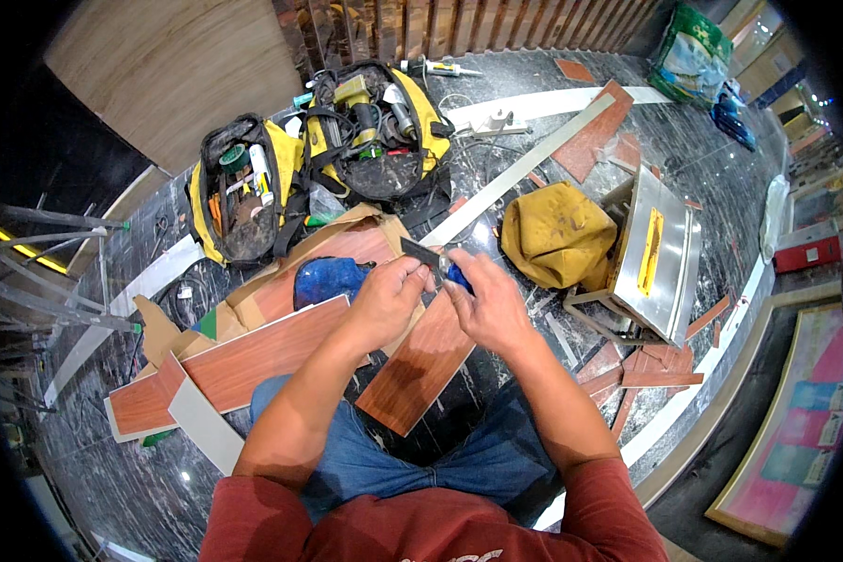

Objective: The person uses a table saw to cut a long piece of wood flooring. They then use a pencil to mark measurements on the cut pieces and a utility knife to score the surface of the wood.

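Over the wood-look planks, my two hands are close together at a small tool. My right hand point(486, 298) is closed around a blue-handled tool point(459, 277), whose kind is mostly hidden by the fingers. A dark flat strip point(420, 250) sticks out between the hands; whether it belongs to the tool is unclear. With fingers pinched, my left hand point(389, 300) is beside the strip, and what it grips is hidden. Below the hands lies a reddish-brown plank point(412, 375). A rounded blue thing point(332, 281) rests left of my left hand, on more planks point(253, 361).
Two black-and-yellow tool bags point(281, 159) point(431, 131) stand open ahead. Right of my hands are a mustard cloth bag point(557, 229) and a metal saw table point(660, 267). Plank offcuts point(660, 365), a long white strip point(520, 169), a power strip point(496, 126) and a metal ladder point(61, 281) surround me.
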The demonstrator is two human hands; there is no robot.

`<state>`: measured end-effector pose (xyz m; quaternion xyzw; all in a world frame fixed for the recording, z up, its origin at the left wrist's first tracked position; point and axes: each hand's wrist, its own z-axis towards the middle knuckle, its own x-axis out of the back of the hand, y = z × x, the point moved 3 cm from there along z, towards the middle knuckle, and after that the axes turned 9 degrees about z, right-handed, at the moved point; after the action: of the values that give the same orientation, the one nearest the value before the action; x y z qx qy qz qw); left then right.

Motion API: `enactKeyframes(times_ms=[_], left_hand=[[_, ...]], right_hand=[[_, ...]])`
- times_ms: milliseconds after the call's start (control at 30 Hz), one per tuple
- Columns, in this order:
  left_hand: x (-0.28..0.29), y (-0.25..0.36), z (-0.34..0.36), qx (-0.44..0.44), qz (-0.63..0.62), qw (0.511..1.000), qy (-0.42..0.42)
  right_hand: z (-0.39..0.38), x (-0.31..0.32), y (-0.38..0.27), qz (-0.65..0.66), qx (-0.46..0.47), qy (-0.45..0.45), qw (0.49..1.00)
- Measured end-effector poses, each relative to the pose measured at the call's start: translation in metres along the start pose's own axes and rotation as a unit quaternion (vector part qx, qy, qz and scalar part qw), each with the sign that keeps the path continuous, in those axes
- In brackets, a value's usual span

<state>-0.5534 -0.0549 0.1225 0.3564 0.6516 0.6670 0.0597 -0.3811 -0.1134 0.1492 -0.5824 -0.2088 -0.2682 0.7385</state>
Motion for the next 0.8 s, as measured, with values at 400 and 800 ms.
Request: enactKeyframes(times_ms=[400,800], left_hand=[[0.002,0.004,-0.002,0.007,-0.003,0.999,0.032],[0.003,-0.004,-0.002,0.039,0.028,0.999,0.011]], right_hand=[[-0.002,-0.005,-0.01,0.02,0.028,-0.028,0.999],[-0.004,-0.008,-0.006,0.012,0.009,-0.047,0.999]])
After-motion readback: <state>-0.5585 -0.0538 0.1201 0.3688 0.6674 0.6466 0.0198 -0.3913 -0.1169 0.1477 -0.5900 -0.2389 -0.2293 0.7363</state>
